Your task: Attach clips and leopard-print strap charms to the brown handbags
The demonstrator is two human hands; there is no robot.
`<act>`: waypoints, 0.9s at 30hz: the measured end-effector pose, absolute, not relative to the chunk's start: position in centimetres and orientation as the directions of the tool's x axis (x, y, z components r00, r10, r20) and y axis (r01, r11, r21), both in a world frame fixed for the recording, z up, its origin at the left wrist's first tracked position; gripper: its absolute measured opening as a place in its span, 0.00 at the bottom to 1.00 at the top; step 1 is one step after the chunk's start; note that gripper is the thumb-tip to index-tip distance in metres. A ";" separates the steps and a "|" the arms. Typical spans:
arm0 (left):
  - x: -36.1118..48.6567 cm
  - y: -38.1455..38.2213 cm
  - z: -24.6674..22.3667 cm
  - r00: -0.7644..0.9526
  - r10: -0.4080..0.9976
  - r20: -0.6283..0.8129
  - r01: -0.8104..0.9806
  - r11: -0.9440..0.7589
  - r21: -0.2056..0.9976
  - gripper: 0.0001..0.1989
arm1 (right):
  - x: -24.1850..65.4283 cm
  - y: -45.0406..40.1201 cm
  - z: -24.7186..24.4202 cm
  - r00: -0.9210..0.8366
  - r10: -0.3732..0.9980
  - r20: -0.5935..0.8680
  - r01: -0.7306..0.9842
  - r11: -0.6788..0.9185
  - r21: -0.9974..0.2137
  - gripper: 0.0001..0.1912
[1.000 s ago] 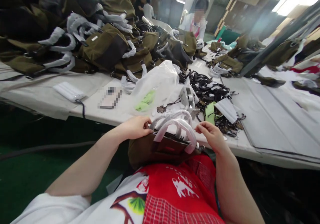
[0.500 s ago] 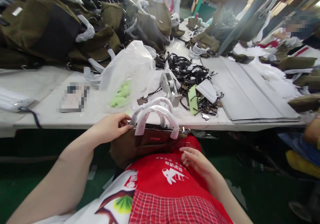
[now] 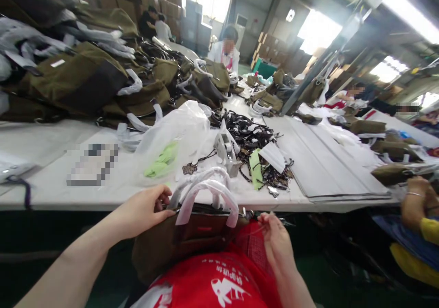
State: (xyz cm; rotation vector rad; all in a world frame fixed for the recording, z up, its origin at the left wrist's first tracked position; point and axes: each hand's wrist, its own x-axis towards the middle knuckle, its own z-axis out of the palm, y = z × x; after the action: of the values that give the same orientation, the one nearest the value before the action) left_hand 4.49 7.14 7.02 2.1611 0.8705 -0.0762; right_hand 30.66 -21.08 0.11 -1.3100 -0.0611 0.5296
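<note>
An olive-brown handbag [image 3: 192, 235] rests on my lap against the table edge, its two handles [image 3: 206, 191] wrapped in white film and standing up. My left hand [image 3: 147, 212] is closed on the bag's top left corner, thumb in front and fingers behind the rim. Past the bag's right end, my right hand [image 3: 276, 237] is closed in a pinch near the metal zipper end [image 3: 247, 213]. A thin thread [image 3: 255, 230] runs from its fingertips towards the bag; its far end is hard to make out.
On the white table [image 3: 113, 198] lie a clear plastic bag [image 3: 185, 129], a tape dispenser [image 3: 226, 150], a heap of dark straps and chains [image 3: 254, 134], a blurred-out flat object [image 3: 92, 164] and grey sheets [image 3: 325, 157]. Olive bags [image 3: 75, 70] pile up behind. A co-worker's arm [image 3: 416, 202] is at right.
My right hand has risen from my lap to beside the bag's zipper end, its fingertips now pinched. The left hand keeps its hold on the bag. The view has tilted upward.
</note>
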 end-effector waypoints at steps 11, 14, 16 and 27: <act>5.5 3.5 7.9 0.801 0.494 -0.337 0.597 -0.696 0.399 0.08 | 29.0 -11.8 9.7 0.039 0.999 0.018 0.651 -0.012 -0.759 0.14; 5.2 2.9 7.5 0.792 0.528 -0.307 0.611 -0.689 0.390 0.06 | 26.8 -9.9 9.5 -0.183 0.978 -0.100 0.662 0.048 -0.748 0.15; 4.8 2.5 7.3 0.792 0.533 -0.298 0.610 -0.667 0.426 0.06 | 25.7 -9.1 9.2 -0.268 0.949 -0.166 0.697 0.071 -0.714 0.15; 4.4 2.2 4.4 0.669 0.710 -0.221 0.670 -0.447 0.592 0.07 | 17.5 -11.2 5.1 -0.446 0.813 -0.373 0.793 0.167 -0.585 0.12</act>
State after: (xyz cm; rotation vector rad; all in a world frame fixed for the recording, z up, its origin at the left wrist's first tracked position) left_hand 4.41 2.25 4.41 2.2192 1.0588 0.0770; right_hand 17.47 -11.19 5.15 -1.6386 -2.3790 1.1651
